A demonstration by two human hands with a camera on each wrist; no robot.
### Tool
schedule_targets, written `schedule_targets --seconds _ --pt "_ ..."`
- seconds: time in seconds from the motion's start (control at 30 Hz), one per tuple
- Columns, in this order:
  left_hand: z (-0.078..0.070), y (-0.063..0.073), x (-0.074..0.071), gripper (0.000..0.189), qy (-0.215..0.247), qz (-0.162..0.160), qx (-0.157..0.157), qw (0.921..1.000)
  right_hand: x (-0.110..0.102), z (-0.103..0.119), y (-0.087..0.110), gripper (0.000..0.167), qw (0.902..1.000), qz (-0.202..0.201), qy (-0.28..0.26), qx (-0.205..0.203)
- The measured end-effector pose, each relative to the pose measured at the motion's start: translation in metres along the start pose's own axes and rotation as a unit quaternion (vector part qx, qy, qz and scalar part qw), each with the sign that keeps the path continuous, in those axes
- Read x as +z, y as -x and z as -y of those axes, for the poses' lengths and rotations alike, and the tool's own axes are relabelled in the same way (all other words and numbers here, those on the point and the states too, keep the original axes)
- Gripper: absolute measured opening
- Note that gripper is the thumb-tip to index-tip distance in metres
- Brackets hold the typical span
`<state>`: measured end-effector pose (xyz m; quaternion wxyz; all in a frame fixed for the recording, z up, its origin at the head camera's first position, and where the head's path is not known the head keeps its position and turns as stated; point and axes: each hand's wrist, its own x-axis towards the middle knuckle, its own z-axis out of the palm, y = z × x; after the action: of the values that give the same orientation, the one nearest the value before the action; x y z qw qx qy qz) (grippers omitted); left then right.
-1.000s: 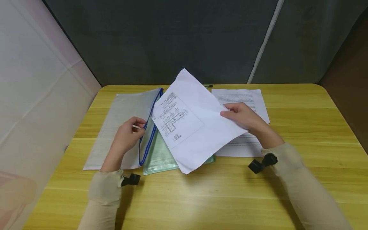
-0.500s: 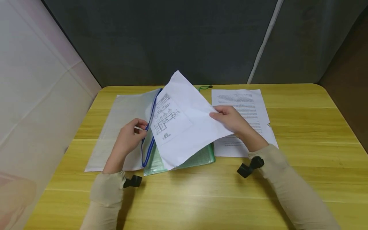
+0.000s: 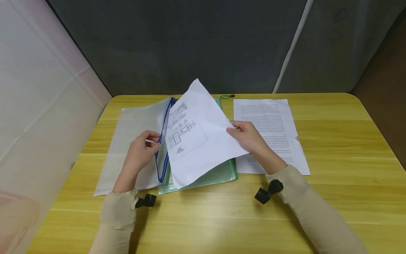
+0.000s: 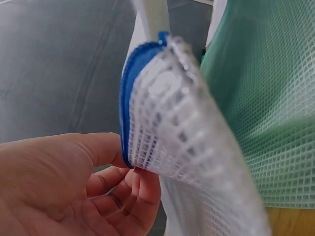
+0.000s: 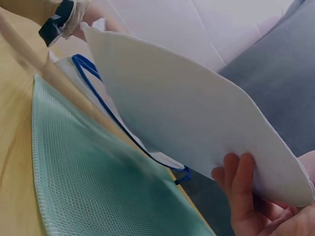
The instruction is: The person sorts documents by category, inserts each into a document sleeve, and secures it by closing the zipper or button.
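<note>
My left hand point(image 3: 139, 151) pinches the blue zip edge point(image 4: 124, 108) of a whitish mesh zip pouch point(image 3: 118, 150), holding its mouth parted toward the right. In my right hand point(image 3: 248, 139) is white paper point(image 3: 209, 141) with a technical drawing, gripped by its right side with the thumb on top and fingers beneath. The paper is tilted, and its left edge meets the pouch's mouth; how far it reaches inside I cannot tell. Under the paper lies a green mesh zip pouch point(image 3: 219, 173), partly covered. The right wrist view shows the paper's blank underside point(image 5: 182, 103).
Right of the green pouch, a printed text sheet point(image 3: 266, 116) with a torn right edge lies on the wooden table point(image 3: 203, 222), partly beneath my right forearm. A green cord loop point(image 3: 226, 96) sticks out at the back. A dark panel point(image 3: 177, 46) rises behind the table.
My right hand has carried the paper left and slightly down, bringing its left edge to the whitish pouch's mouth. More of the text sheet shows. My left hand stays at the zip edge.
</note>
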<state>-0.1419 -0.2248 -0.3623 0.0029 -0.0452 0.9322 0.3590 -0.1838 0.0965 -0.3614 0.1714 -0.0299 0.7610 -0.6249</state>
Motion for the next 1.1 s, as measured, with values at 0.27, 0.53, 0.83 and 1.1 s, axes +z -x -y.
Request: schedule_targets --seconds 0.27,0.53,0.83,1.1 --pt "-0.002 0.001 0.002 0.031 0.001 0.014 0.020 0.9997 0.011 0.001 -0.002 0.041 0.9991 -0.033 -0.028 0.000" --pt "-0.003 -0.001 0.004 0.030 -0.002 0.013 0.016 0.9998 0.026 -0.003 -0.006 0.038 0.9970 -0.060 -0.039 -0.029" --pt "-0.004 -0.001 0.009 0.030 -0.004 0.017 0.006 0.9998 0.039 -0.006 -0.007 0.039 0.9951 -0.075 -0.023 -0.060" --pt "-0.003 0.001 0.011 0.034 -0.009 0.018 0.012 0.9997 0.041 -0.006 -0.005 0.044 0.9960 -0.059 -0.014 -0.066"
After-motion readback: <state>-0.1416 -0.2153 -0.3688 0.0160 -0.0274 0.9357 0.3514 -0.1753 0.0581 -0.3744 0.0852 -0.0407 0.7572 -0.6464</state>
